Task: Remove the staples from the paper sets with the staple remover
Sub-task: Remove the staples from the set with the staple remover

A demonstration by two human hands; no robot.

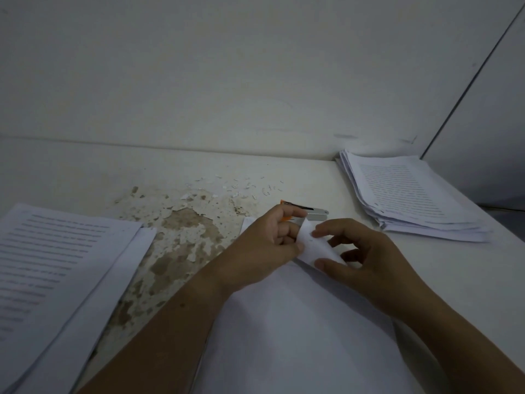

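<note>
Both hands met over the turned-up corner (312, 247) of a white paper set (284, 322) that lay on the tabletop (326, 180) beneath the forearms. The left hand (264, 243) had its fingers curled behind that corner and its thumb pressed on the front, pinching it. The right hand (366, 260) held the same flap between a bent forefinger at its top edge and a thumb at its lower edge, the other fingers loosely curled. An orange and silver staple remover (315, 215) lay just beyond the left hand's fingertips, its orange end partly hidden under the forefinger; I could not tell whether that finger touched it. Farther out past the hands, bent staples and paper scraps (244, 187) were scattered. Left of the left hand, the surface was worn and stained (181, 237), and beyond that lay printed sheets (56, 265). Well off to the right of the right hand sat a fanned stack of printed pages (412, 200), near the wall (255, 66).
</note>
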